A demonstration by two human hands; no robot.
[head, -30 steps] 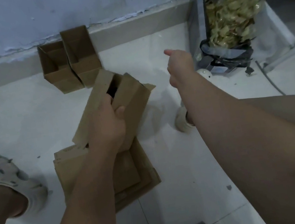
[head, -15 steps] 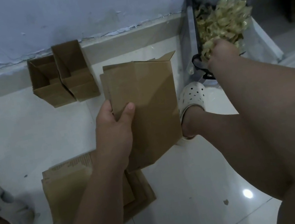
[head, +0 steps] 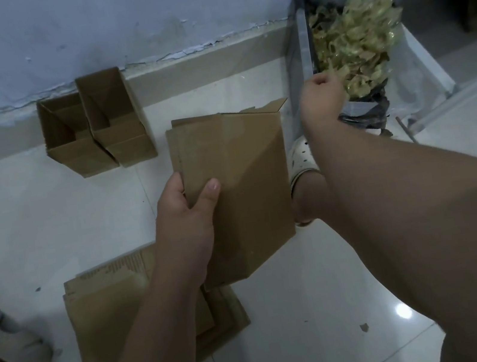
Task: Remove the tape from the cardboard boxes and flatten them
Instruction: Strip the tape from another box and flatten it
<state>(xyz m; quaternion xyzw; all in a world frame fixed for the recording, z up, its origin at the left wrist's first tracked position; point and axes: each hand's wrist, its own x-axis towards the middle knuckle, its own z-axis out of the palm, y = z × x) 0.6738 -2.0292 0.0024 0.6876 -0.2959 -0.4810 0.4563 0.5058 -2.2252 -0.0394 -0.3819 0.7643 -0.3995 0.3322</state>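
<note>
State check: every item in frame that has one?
Held box: collapsed, not fully flat.
Left grip: holds its edge.
Bag: open, heaped with tape.
Right grip: curled over the bag; contents unclear.
Two wall boxes: open, unflattened.
Floor cardboard: flat, stacked.

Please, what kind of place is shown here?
Probably a corner of an indoor room, perhaps a home or small shop: a white tiled floor, a peeling painted wall, and a bin of crumpled tape near cardboard boxes.
</note>
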